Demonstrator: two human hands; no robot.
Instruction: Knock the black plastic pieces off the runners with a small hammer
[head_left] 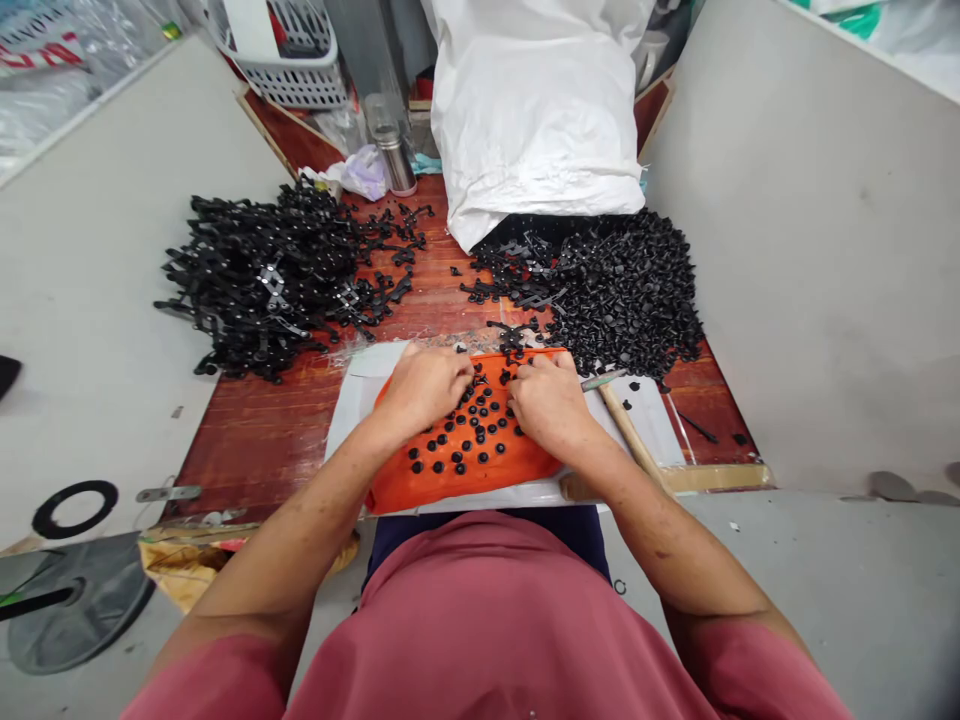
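An orange cloth (420, 488) lies on a white board at the table's front, with several small round black plastic pieces (480, 430) scattered over it. My left hand (431, 385) is at the cloth's upper left, fingers curled down among small black parts; whatever they pinch is too small to name. Over the cloth's upper right, my right hand (547, 400) is likewise curled, its fingertips beside black parts and partly hidden. Just beyond the hands lies a jointed black plastic part (514, 335).
Jointed black parts form a large heap (262, 280) on the left. Loose black pegs are piled (630, 290) on the right, below a white sack (540, 110). A wooden-handled tool (634, 435) lies by my right forearm. A steel flask (394, 160) stands behind; grey panels flank the table.
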